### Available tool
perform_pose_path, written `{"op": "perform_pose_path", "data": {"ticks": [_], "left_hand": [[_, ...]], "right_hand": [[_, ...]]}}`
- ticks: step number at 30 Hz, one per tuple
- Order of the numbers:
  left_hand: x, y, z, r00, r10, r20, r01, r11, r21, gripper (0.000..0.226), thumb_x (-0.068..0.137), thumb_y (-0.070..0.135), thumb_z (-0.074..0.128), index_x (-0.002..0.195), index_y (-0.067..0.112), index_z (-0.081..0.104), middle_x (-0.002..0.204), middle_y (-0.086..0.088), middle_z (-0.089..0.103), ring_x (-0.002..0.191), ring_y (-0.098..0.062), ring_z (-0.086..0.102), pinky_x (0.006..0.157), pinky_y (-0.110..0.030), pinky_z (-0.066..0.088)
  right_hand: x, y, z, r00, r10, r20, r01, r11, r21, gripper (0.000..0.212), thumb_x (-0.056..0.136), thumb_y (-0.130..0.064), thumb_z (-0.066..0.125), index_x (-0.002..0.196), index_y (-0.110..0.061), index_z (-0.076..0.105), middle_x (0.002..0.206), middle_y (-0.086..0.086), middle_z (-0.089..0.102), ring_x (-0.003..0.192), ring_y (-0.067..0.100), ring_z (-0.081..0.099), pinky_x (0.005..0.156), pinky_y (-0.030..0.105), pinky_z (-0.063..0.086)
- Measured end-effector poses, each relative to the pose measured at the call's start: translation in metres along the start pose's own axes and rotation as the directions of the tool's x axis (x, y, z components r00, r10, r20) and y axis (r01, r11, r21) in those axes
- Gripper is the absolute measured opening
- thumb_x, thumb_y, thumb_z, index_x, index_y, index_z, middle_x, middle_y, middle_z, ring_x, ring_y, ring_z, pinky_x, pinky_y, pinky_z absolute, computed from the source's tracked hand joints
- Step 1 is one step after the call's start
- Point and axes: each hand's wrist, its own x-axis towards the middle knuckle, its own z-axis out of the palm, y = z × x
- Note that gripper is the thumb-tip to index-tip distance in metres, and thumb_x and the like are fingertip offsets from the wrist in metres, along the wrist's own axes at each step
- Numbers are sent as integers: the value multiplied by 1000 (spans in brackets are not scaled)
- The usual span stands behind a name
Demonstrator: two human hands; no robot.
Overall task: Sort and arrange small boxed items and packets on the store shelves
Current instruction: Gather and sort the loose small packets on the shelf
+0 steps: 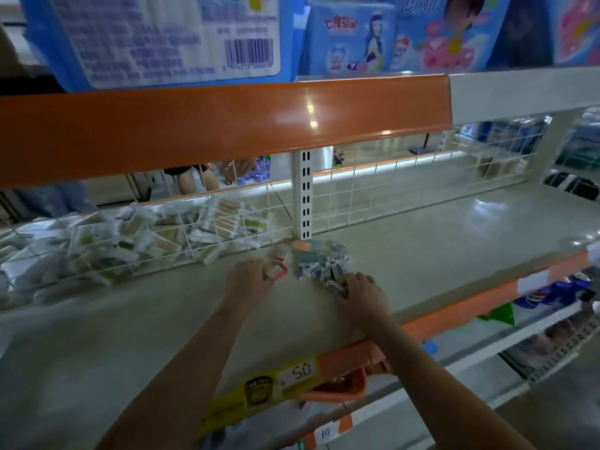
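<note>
Both my arms reach onto the pale shelf board [438, 235]. My left hand [248, 277] pinches a small red-and-white box [277, 270] at its fingertips. Another red box [281, 254] lies just behind it. A cluster of small blue-and-white boxes [319, 264] stands near the slotted upright [303, 196]. My right hand [360, 292] is curled over a few blue-and-white boxes [336, 285] at the cluster's near edge. A heap of toothpick packets [136, 235] lies behind the wire divider on the left.
The orange price rail [227, 125] of the upper shelf hangs overhead, with large blue packages [350, 37] above it. An orange basket [337, 389] sits under the shelf's front edge. A wire mesh back [406, 177] closes the shelf. Another person's legs [194, 181] show beyond it.
</note>
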Motion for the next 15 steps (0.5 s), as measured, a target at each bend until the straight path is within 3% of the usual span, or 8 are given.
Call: {"op": "perform_pose_path", "data": {"ticks": [5, 8, 10, 15], "left_hand": [[-29, 5, -10, 991, -95, -98, 87, 993, -78, 40, 75, 49, 71, 101, 18, 70, 93, -4, 69, 89, -23, 62, 74, -32, 46], [-54, 4, -21, 986, -123, -109, 111, 988, -110, 33, 82, 35, 70, 108, 16, 67, 103, -2, 67, 99, -20, 57, 80, -29, 44], [-75, 4, -29, 982, -130, -135, 114, 986, -119, 26, 84, 28, 68, 107, 15, 67, 104, 1, 64, 99, -15, 54, 77, -22, 38], [-138, -1, -53, 955, -208, -210, 188, 976, -111, 27, 84, 32, 69, 108, 21, 66, 105, 6, 65, 97, -13, 53, 75, -22, 38]], "right_hand": [[6, 6, -11, 993, -101, 55, 96, 991, 92, 31, 92, -34, 51, 114, -14, 56, 118, 7, 56, 113, 24, 47, 89, 33, 41], [6, 2, -18, 977, -201, 76, 188, 971, 149, 25, 86, -22, 55, 108, -14, 61, 110, 6, 61, 103, 23, 53, 76, 28, 41], [3, -2, -19, 959, -271, 85, 252, 950, 183, 23, 84, -21, 57, 105, -15, 64, 104, 5, 65, 95, 22, 58, 69, 26, 41], [-16, -29, -21, 883, -463, 81, 435, 870, 230, 19, 86, -23, 57, 102, -19, 67, 96, 3, 68, 81, 17, 60, 61, 25, 41]]}}
